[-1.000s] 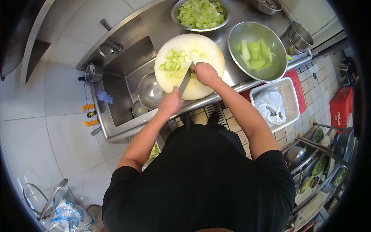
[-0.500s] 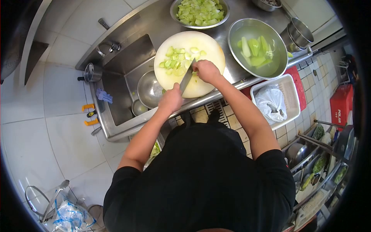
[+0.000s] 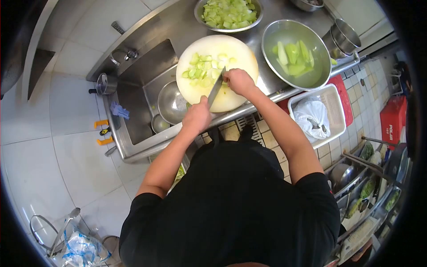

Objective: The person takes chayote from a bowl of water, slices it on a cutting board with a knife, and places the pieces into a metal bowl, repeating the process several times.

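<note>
My left hand grips the handle of a kitchen knife, whose blade points up across the round white cutting board. My right hand presses down on a pale green vegetable piece right beside the blade's tip; the piece is mostly hidden under the fingers. A pile of cut green pieces lies on the board to the left of the blade.
A steel bowl of chopped greens stands behind the board. A larger bowl with water and whole stalks is to its right, pots beyond. A sink with a bowl lies left. A white basket sits on the floor.
The knife blade and my right hand have shifted a little across the board, and the pile of cut pieces left of the blade looks slightly larger.
</note>
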`<state>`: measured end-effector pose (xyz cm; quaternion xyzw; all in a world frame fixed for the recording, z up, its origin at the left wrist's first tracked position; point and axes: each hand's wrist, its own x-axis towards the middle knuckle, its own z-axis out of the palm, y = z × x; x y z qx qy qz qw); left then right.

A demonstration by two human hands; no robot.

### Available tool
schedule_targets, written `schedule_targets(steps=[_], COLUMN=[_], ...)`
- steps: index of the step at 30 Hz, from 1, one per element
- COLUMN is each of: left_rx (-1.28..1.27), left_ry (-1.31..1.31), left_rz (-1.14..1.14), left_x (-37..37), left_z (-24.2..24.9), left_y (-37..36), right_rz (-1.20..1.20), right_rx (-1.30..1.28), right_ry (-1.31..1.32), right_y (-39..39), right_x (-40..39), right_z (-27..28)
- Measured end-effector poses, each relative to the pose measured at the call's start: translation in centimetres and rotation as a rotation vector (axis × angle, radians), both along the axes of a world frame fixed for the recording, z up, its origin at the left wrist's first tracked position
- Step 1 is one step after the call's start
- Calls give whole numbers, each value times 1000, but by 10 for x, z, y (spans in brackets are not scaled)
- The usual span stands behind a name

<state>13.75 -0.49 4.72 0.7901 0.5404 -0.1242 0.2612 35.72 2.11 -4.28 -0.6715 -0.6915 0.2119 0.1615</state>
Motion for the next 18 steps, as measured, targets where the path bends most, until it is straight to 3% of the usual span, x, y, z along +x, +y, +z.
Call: schedule_targets(steps=[2,5,8,11,15,18], left_rx=[9,-23,-1,1,14,-6], left_ry=[-8,6,-27,-25,-53,-15], left_rz=[29,17,47,34,58,27], left_x=[6,-2,7,-1,8,6], left_z=[17,-18,20,-14,19,-11], left_y=[-9,-7,-10,-7,-14,-11], right_rz=[-18,-19,-20,11,7,-1], right_rx=[-28,-15,39,29,66,-15], right_ry=[19,28,38,17,20,-19], right_y=[-6,-7,-8,-4,-9,-10], right_x=[-3,-5,-1,0,1,1], right_z=[1,4,1,2,0,8])
